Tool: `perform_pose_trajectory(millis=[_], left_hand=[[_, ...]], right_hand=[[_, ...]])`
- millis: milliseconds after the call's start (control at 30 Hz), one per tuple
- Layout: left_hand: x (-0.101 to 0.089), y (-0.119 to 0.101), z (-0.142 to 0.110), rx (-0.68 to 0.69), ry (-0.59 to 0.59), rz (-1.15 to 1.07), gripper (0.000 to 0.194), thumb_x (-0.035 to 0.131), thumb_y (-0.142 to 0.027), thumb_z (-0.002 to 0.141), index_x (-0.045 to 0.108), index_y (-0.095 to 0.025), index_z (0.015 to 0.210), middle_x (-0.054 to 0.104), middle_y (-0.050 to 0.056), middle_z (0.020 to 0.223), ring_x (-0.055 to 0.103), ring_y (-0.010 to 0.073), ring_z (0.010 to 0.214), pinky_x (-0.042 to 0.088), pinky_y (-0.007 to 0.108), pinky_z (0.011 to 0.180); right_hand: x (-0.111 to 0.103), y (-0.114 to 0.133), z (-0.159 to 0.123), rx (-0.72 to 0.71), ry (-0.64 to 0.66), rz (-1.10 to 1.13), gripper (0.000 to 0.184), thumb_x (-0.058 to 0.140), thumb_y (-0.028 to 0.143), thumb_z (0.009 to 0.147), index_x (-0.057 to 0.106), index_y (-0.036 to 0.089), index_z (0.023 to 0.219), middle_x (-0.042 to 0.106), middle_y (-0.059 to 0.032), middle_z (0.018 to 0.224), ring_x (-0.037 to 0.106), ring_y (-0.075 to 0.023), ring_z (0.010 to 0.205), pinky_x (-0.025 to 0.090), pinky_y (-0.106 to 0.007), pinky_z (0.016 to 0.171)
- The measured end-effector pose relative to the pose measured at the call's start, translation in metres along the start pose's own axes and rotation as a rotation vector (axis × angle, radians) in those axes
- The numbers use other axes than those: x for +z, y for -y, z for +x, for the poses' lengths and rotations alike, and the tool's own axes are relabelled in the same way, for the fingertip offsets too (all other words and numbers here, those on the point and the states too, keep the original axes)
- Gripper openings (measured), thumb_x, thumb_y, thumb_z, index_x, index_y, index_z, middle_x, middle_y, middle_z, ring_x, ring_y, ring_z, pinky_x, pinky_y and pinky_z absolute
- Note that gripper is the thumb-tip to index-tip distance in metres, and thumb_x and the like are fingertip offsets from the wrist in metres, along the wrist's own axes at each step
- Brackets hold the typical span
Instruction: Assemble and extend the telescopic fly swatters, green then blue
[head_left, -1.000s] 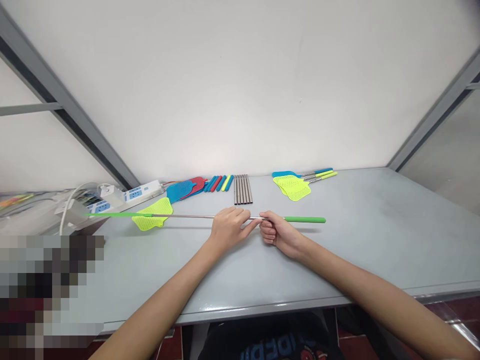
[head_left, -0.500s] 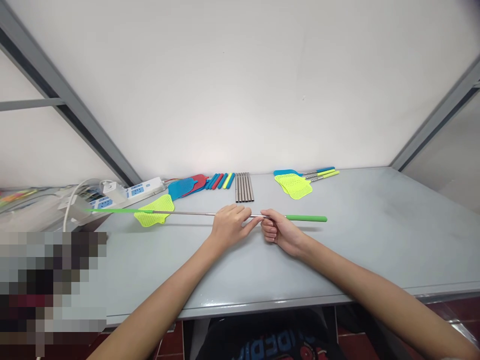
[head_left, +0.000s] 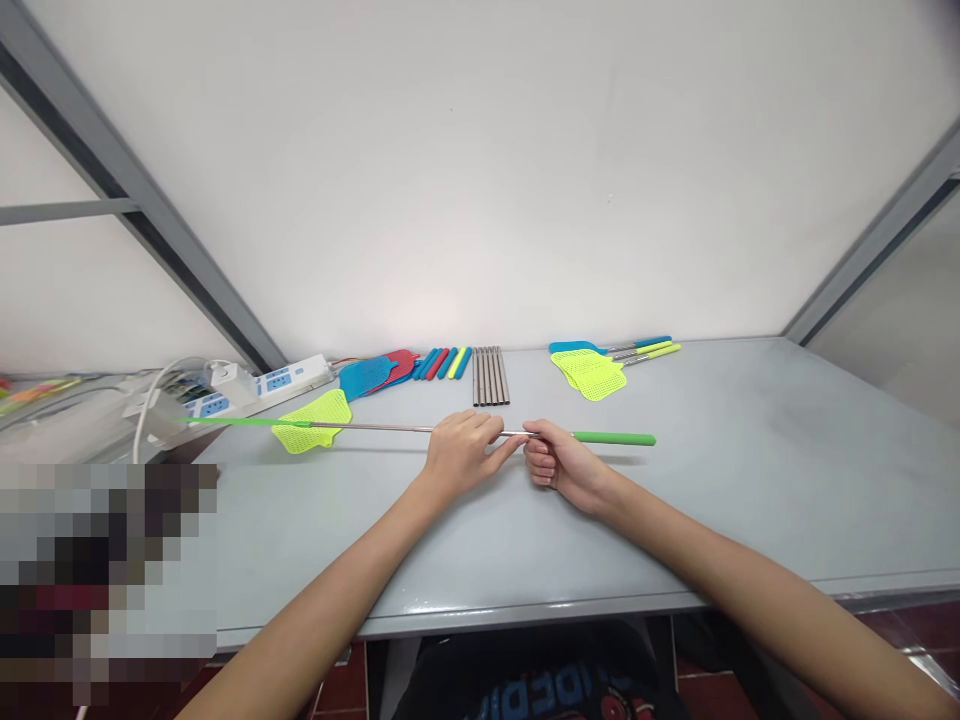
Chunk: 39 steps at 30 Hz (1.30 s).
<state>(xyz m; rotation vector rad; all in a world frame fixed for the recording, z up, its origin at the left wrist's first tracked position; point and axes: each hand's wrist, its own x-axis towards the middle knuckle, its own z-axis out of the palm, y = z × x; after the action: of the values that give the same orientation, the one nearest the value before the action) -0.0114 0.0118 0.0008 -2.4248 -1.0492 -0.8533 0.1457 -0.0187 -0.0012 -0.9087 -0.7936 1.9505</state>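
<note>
Both hands hold one telescopic fly swatter (head_left: 375, 428), drawn out long and level above the table. Its thin metal rod runs left to a green head seen edge-on, and right to a green grip. My left hand (head_left: 465, 448) is closed round the rod near its middle. Beside it, my right hand (head_left: 559, 462) pinches the rod just left of the green grip, with its fingers curled. The two thumbs nearly meet. Behind the rod's left end lies a yellow-green swatter head (head_left: 313, 420) on the table.
Toward the wall lie blue and red swatter heads (head_left: 366, 376), several coloured grips (head_left: 442, 363) and a row of metal tubes (head_left: 491, 376). Swatters with handles (head_left: 596, 372) lie right of them. A white power strip (head_left: 292, 378) with cables sits at the left.
The camera view has shifted very slightly. Both hands keep the same hold on the fly swatter.
</note>
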Motion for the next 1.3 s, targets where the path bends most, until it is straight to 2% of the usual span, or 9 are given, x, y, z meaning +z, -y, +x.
perform_pose_trajectory(millis=[333,567,800,1300], left_hand=[[0.0008,0.0031,0.0016,0.048,-0.063,0.014,0.039,0.046,-0.045,0.080,0.044,-0.017,0.053,0.049,-0.002,0.049,0.041,0.0097,0.048,0.023,0.025,0.050],[-0.0020,0.0068,0.0025,0.114,-0.124,0.057,0.036,0.048,-0.043,0.079,0.045,-0.017,0.054,0.048,-0.003,0.049,0.041,0.0092,0.048,0.025,0.025,0.050],[-0.0044,0.0083,0.0027,0.115,-0.109,0.063,0.035,0.050,-0.043,0.077,0.044,-0.017,0.054,0.048,-0.003,0.048,0.041,0.0093,0.048,0.025,0.025,0.050],[-0.0045,0.0095,0.0017,0.093,-0.074,0.028,0.035,0.049,-0.042,0.078,0.045,-0.017,0.054,0.049,-0.003,0.049,0.041,0.0092,0.048,0.025,0.025,0.050]], right_hand=[[0.0003,0.0012,0.0000,-0.002,0.025,0.006,0.035,0.046,0.034,0.076,0.028,0.018,0.050,0.021,0.0079,0.042,0.016,-0.0059,0.038,0.016,-0.023,0.041],[0.0018,0.0027,-0.0010,0.009,0.097,0.014,0.034,0.043,0.033,0.077,0.029,0.018,0.051,0.022,0.0074,0.044,0.017,-0.0062,0.039,0.017,-0.023,0.042],[0.0019,0.0055,-0.0028,0.024,0.140,-0.003,0.032,0.043,0.034,0.078,0.029,0.018,0.053,0.023,0.0071,0.046,0.019,-0.0064,0.040,0.017,-0.022,0.043],[0.0038,0.0058,-0.0043,0.019,0.120,-0.026,0.032,0.045,0.036,0.077,0.031,0.017,0.055,0.026,0.0069,0.048,0.022,-0.0059,0.041,0.019,-0.022,0.043]])
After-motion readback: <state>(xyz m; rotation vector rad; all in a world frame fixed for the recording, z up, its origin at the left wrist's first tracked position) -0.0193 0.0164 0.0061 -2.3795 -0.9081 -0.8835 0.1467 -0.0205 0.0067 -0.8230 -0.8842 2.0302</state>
